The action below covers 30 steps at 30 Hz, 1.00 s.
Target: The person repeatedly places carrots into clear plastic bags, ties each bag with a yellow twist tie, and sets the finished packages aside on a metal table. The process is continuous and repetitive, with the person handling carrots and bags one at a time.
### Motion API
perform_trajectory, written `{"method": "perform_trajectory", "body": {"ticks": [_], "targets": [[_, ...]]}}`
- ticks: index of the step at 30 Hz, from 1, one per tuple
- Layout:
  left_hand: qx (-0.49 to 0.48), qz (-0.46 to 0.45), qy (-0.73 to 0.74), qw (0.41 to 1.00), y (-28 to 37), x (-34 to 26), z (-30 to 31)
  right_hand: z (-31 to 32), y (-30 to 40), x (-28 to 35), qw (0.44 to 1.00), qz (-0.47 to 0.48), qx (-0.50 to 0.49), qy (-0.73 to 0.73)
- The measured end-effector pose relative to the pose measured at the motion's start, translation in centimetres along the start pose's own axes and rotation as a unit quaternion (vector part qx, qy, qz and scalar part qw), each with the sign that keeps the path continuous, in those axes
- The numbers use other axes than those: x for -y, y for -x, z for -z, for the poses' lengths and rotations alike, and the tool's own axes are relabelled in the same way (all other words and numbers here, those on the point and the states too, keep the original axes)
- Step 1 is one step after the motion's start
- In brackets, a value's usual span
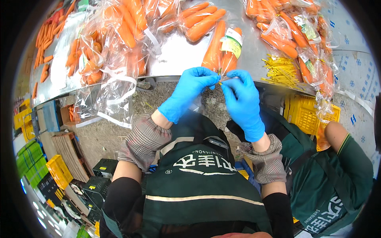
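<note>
A clear plastic bag of carrots (212,53) lies at the table's front edge, its gathered neck towards me. It carries a green-and-white label (232,44) with writing. My left hand (190,90), in a blue glove, pinches the neck of this bag. A small yellow twist tie (220,83) shows at the neck, between the fingertips of both hands. My right hand (242,102), also blue-gloved and slightly blurred, has thumb and forefinger closed at the tie. Right of it, a pile of yellow twist ties (281,71) lies on the metal table (175,56).
Open bags of carrots (119,26) cover the table's left, some plastic hanging over its edge. Bagged carrots (279,44) lie at the right. Loose carrots (44,35) are far left. A co-worker in a green apron (321,190) is close on my right, by a yellow crate (300,114).
</note>
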<state>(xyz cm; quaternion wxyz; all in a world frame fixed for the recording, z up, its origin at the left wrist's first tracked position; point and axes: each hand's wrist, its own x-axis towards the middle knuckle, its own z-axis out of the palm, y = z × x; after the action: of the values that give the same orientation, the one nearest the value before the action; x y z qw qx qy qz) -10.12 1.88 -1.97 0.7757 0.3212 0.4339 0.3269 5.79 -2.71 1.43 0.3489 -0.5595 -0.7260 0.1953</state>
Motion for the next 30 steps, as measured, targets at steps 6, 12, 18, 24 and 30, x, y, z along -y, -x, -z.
{"method": "perform_trajectory", "body": {"ticks": [6, 12, 18, 24, 30], "targets": [[0.038, 0.003, -0.14, 0.989, 0.9, -1.5, -0.1, 0.2, -0.9, 0.6, 0.993, 0.055, -0.017, 0.1], [0.104, -0.358, -0.543, 0.752, 1.1, -1.6, -1.2, -0.1, 0.2, -1.0, 0.598, -0.479, -0.044, -0.641], [0.135, -0.286, -0.254, 0.914, -1.4, -2.0, -3.4, 1.1, -0.5, -1.0, 0.653, -0.523, -0.056, -0.545], [0.22, -0.312, -0.201, 0.902, -3.7, -8.0, -4.4, 3.7, -9.1, -4.0, 0.792, -0.305, -0.213, -0.484], [-0.141, -0.315, -0.804, 0.484, -9.1, -7.9, 7.7, 3.1, -18.9, -9.4, 0.885, -0.147, -0.349, -0.27]]}}
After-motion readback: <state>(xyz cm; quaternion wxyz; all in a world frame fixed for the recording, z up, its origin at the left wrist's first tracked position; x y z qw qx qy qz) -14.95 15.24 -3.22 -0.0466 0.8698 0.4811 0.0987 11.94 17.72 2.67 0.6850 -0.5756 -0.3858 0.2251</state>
